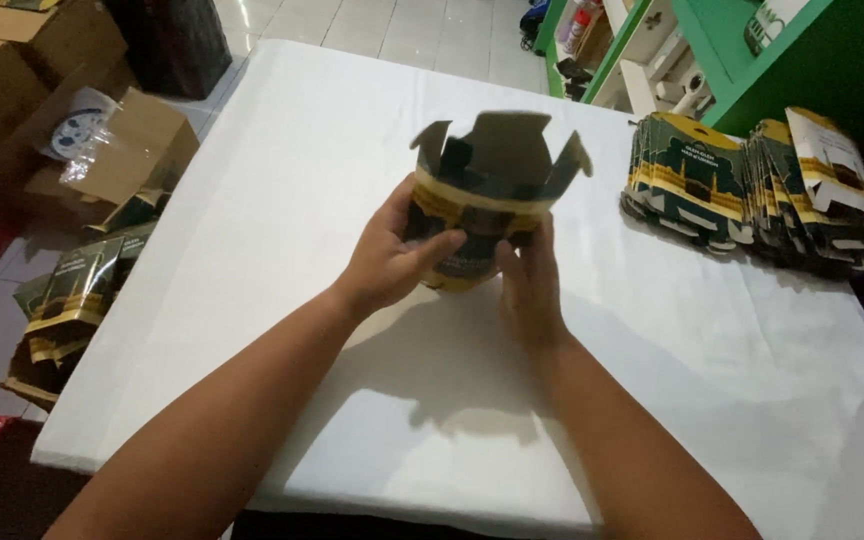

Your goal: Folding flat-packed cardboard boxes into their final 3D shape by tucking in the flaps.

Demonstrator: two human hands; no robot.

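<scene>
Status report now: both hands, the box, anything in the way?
Left hand, right hand: both gripping the green-and-gold carton, flaps open upward. Held above white table. Nothing blocking.

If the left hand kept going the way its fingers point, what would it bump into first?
The left hand already grips the dark green and gold carton; that comes first, with the right hand probably next.

Item one: a small dark green and gold carton [482,195], flaps open upward, which I hold in my left hand [387,255] and right hand [530,285]. Item two: flat matching cartons [752,185] stacked far right on the white table [302,150]. Item three: more matching cartons [77,290] on the floor, left. Item four: brown cardboard boxes [102,140], upper left.
</scene>
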